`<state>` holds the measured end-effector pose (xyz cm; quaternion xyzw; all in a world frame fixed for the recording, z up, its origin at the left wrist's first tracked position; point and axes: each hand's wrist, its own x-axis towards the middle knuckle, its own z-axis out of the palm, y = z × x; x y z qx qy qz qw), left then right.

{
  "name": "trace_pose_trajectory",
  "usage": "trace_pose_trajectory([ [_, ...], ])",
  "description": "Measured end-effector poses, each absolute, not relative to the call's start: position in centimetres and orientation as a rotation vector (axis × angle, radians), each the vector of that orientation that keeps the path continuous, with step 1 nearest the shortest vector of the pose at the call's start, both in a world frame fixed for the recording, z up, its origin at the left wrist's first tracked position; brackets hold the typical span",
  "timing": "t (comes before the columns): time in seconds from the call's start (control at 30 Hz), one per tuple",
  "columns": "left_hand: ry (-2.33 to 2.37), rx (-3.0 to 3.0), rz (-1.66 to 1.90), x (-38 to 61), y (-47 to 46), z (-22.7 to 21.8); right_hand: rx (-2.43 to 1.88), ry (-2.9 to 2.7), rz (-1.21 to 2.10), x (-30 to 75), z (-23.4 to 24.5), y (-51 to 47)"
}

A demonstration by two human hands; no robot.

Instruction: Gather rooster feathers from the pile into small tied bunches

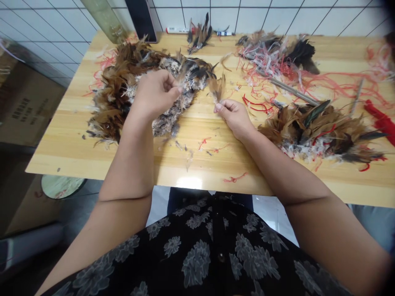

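In the head view my right hand (pixel 237 118) pinches a small brown feather bunch (pixel 217 87) by its base, tips pointing up and away from me. My left hand (pixel 157 92) hovers over a large pile of brown, black and grey feathers (pixel 112 88), thumb and fingers drawn together. Whatever lies between its fingertips blends with the feathers behind and cannot be made out. To the right of my right forearm lies a second heap of brown feathers (pixel 308 127) with white quill ends toward me.
At the back right, feathers mix with tangled pink and white strings (pixel 268 55). Grey sticks (pixel 294 91) and red thread (pixel 379 119) lie on the wooden table (pixel 70 135). Along the tiled wall are a phone (pixel 142 20), a green bottle (pixel 103 18), markers (pixel 179 30) and a dark feather bunch (pixel 200 35).
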<state>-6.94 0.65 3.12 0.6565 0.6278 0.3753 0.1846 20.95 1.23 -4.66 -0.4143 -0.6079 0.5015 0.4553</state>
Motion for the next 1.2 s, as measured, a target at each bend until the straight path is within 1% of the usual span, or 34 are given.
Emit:
trace_pose_trajectory([
  [0.1,1.52,1.754,1.214,-6.6,1.0,2.1,-1.02,-1.484,1.231,20.8,-4.9,1.3],
  [0.23,1.222,1.495,1.204,-4.7,1.8,-0.1,-0.976,-1.473,1.247,20.5,-5.5,1.5],
  [0.33,1.133,1.341,1.158,-2.7,1.7,-1.3,-0.949,-1.455,1.266,20.3,-5.9,1.7],
  [0.47,1.139,1.246,1.133,-0.8,1.1,-1.8,-0.983,-1.396,1.342,19.9,-5.7,1.6],
  [0.7,1.136,1.343,1.157,-0.6,1.0,-2.2,-0.977,-1.37,1.398,19.8,-5.4,1.6],
  [0.8,1.123,1.51,1.207,-0.8,1.7,-3.1,-0.962,-1.391,1.386,19.9,-5.9,1.8],
  [0.93,1.118,1.717,1.185,-0.4,2.5,-4.2,-0.972,-1.448,1.356,20.0,-6.4,2.1],
  [1.03,1.187,1.698,1.21,-0.2,2.3,-3.4,-0.945,-1.473,1.339,20.1,-6.5,2.3],
  [1.1,1.287,1.691,1.279,-0.9,1.8,-1.7,-0.922,-1.485,1.299,20.2,-6.6,2.4],
  [1.2,1.565,1.75,1.386,-3.2,1.0,1.7,-0.927,-1.492,1.248,20.4,-6.7,2.5],
])
